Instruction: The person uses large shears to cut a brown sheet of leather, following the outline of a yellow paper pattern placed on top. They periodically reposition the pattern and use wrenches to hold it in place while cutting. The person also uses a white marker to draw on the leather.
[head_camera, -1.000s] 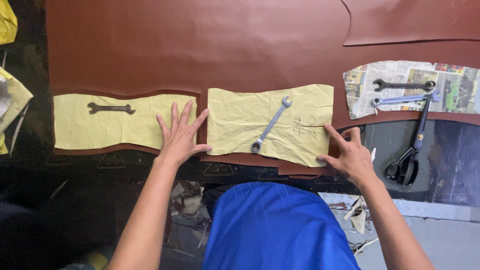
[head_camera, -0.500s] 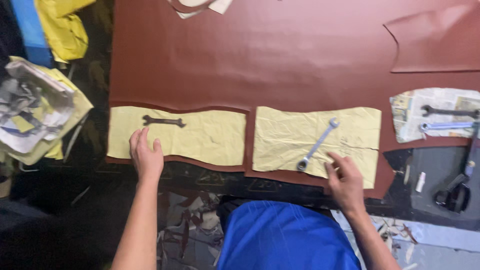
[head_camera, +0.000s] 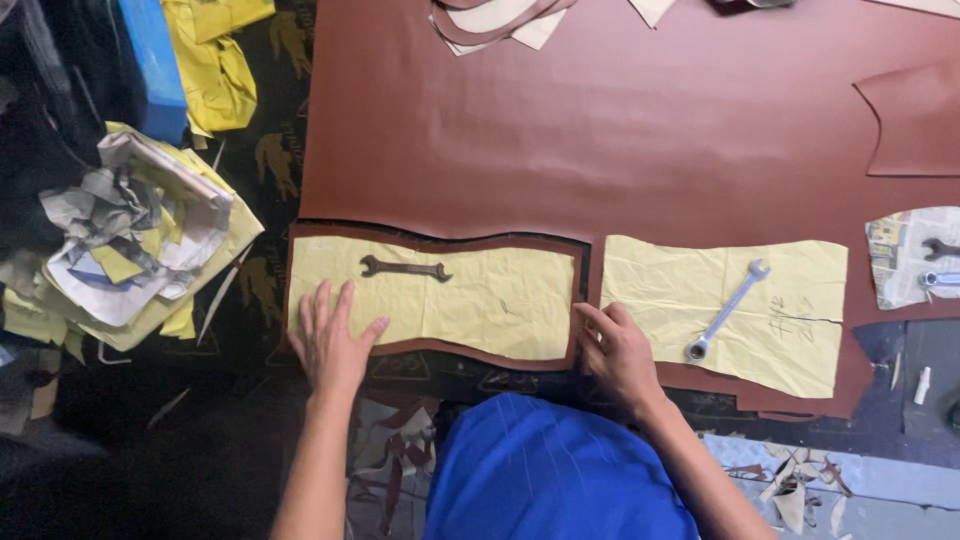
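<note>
A large brown leather sheet (head_camera: 600, 130) covers the table. On it lie two yellow paper patterns. The left pattern (head_camera: 480, 300) rests on a cut-out leather piece and carries a dark open-end wrench (head_camera: 404, 268). The right pattern (head_camera: 740, 300) carries a silver ratchet wrench (head_camera: 727, 309). My left hand (head_camera: 330, 340) lies flat, fingers spread, on the lower left corner of the left pattern. My right hand (head_camera: 620, 350) rests with its fingers curled at the lower right corner of the cut leather piece, in the gap between the two patterns.
A heap of crumpled paper and yellow scraps (head_camera: 140, 240) sits at the left. A newspaper sheet (head_camera: 915, 255) with more wrenches lies at the right edge. Pale cut pieces (head_camera: 500, 20) lie at the top. Offcuts litter the floor (head_camera: 790, 490).
Both hands have shifted left: the left from the middle to the left pattern's corner, the right from the right pattern's corner to the gap between patterns. The view has followed leftward.
</note>
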